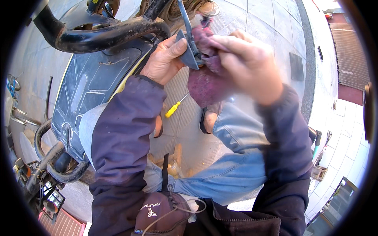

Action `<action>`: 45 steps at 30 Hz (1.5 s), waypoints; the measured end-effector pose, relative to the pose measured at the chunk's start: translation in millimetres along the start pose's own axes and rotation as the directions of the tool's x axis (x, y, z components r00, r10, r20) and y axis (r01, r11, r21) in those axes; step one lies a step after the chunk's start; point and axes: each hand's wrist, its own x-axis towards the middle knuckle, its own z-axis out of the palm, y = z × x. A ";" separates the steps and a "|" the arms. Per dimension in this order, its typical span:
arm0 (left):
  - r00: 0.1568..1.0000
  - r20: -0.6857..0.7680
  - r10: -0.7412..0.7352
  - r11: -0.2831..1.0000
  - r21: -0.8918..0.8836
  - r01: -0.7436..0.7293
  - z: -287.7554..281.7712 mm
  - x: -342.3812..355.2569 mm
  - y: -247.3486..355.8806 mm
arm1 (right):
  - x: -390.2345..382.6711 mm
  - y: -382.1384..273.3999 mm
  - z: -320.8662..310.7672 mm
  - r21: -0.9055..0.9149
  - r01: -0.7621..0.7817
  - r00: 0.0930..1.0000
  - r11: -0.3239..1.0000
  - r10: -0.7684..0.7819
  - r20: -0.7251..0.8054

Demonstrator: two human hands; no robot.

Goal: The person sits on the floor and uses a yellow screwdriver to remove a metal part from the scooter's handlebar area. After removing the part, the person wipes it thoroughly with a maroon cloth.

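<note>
My left hand [163, 59] grips a blue-grey metal part [186, 53], a flat plate joined to a long narrow bar, with the thumb lying on the plate. Its exact kind cannot be told. A crumpled maroon cloth [204, 88] hangs from my right hand [252, 59], whose fingers are pinched on it and partly smeared by motion. The cloth's upper folds press against the bar and plate, hiding part of them. Below the hands, a yellow-handled screwdriver [173, 109] lies on the floor between my feet.
A scooter's dark footboard [84, 82] and scuffed black tube bar [106, 39] are close on the left. More tubular bars [55, 157] stand at lower left. A dark square plate [296, 67] is set on the pavement, and a white wall runs along the right.
</note>
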 end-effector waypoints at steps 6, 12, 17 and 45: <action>1.000 -0.002 0.017 0.992 0.125 -0.017 -4.4 1.0 3.7 | 10.0 -2.8 13.3 -0.459 0.176 0.981 0.871 -0.114 0.159; 0.997 -0.075 0.011 0.982 0.188 0.004 0.4 0.0 5.9 | 4.3 -5.6 16.1 -0.450 0.257 0.949 0.855 -0.136 0.285; 0.998 -0.058 -0.026 0.978 0.203 0.037 -1.9 0.0 6.0 | -4.0 -1.9 21.4 -0.302 0.178 0.959 0.936 -0.097 0.266; 0.997 -0.075 -0.030 0.959 0.280 0.050 5.6 2.3 8.4 | 7.9 8.1 23.6 -0.382 0.130 0.985 0.915 -0.075 0.155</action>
